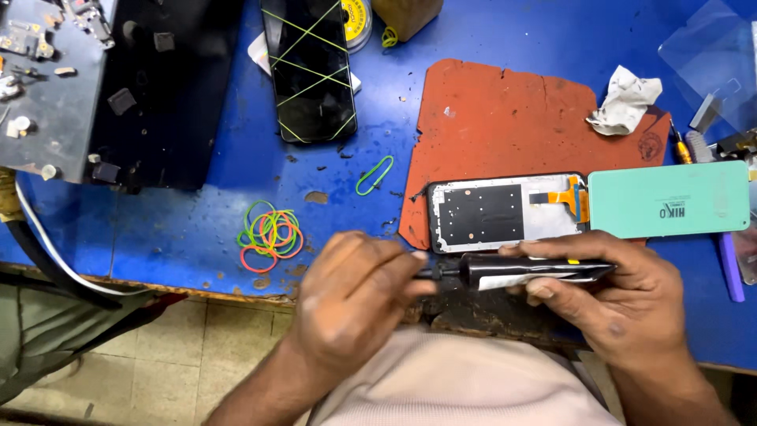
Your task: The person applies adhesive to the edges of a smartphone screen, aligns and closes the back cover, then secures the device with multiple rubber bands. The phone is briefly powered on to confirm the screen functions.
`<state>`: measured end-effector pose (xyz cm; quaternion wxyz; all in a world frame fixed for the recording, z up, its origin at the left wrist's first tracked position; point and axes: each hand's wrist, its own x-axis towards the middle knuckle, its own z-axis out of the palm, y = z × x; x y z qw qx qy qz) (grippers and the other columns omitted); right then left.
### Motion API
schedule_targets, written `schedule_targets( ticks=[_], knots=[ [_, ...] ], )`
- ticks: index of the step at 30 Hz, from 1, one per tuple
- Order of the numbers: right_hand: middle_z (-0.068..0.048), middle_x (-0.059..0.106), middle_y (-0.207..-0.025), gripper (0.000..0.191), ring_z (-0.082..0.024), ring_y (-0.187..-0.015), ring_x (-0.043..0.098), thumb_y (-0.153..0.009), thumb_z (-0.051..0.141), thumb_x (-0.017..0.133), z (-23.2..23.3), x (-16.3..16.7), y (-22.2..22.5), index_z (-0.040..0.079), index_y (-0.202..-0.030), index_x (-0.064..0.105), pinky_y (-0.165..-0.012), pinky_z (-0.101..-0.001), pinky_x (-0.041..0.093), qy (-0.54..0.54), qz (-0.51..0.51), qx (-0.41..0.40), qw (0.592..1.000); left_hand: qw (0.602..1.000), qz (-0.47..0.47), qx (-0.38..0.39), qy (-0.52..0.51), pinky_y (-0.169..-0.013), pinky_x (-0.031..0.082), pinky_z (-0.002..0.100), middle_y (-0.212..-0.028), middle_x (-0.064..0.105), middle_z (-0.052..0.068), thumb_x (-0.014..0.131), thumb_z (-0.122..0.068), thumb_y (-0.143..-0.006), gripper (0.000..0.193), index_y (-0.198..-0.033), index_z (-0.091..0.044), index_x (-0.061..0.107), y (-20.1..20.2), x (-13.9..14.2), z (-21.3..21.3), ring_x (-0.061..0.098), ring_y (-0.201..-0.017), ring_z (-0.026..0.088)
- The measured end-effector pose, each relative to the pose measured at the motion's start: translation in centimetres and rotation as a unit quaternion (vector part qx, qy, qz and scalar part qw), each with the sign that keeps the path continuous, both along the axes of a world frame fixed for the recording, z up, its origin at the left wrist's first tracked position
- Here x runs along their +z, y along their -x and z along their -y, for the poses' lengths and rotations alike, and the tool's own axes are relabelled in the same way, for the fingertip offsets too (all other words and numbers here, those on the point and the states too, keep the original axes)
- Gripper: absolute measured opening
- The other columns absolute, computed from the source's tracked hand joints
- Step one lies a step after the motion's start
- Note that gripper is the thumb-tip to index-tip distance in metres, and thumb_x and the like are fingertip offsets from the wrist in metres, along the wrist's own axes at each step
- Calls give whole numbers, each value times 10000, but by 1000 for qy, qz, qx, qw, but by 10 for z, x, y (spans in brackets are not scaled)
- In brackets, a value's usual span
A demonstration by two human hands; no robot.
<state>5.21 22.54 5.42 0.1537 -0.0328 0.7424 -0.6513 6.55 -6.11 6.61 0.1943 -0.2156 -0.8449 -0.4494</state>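
Over the bench edge the right hand [623, 304] grips a black squeezed glue tube [536, 270] while the left hand [355, 296] pinches its nozzle cap—still on (apparently)—the open phone frame [505, 213] beyond unglued.

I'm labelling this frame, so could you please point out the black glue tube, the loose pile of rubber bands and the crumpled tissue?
black glue tube [530, 270], head view, middle of its body.
pile of rubber bands [270, 233], head view, centre of the heap.
crumpled tissue [625, 101], head view, middle of the wad.
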Motion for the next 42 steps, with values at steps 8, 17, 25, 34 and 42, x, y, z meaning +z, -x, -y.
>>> schedule_targets(
  ticks=[8, 17, 25, 34, 42],
  knots=[
    [-200, 748, -1189, 308, -274, -1158, 741, -835, -69, 759, 28, 1, 18, -46, -1131, 676, -1013, -376, 615, -23, -80, 36, 996, 994, 88, -39, -55, -773, 504, 421, -941, 671, 109, 731, -165, -993, 183, -1043, -8, 649, 4, -24, 12, 645, -843, 289],
    [-161, 759, -1124, 255, -204, -994, 756, -914, -27, 776, 65, 4, 38, -40, -1138, 656, -851, -308, 608, -278, -239, -25, 930, 998, 14, -38, 48, -737, 438, 399, -1137, 690, 132, 731, -178, -981, 187, -1041, -11, 670, 14, -29, 12, 594, -837, 224],
    [-171, 742, -1161, 276, -238, -1119, 750, -917, -41, 773, 82, -2, 44, -26, -1159, 639, -940, -317, 615, -283, -305, 5, 909, 988, 40, -65, 136, -811, 420, 383, -1328, 667, 134, 704, -195, -982, 170, -1021, -32, 673, 23, -33, 1, 560, -893, 199],
    [-153, 744, -1148, 287, -268, -1125, 746, -902, -18, 783, 83, -6, 50, -17, -1144, 628, -956, -344, 613, -311, -324, 24, 893, 988, 55, -64, 133, -798, 411, 387, -1331, 662, 116, 715, -194, -970, 171, -1021, -37, 671, 26, -36, 1, 544, -877, 207],
    [-146, 743, -1160, 279, -256, -1124, 755, -923, -21, 779, 85, -9, 51, -6, -1155, 626, -955, -338, 625, -297, -306, 12, 905, 987, 64, -65, 129, -796, 409, 385, -1350, 659, 115, 728, -191, -970, 173, -1011, -36, 665, 28, -38, 2, 536, -870, 202]
  ],
)
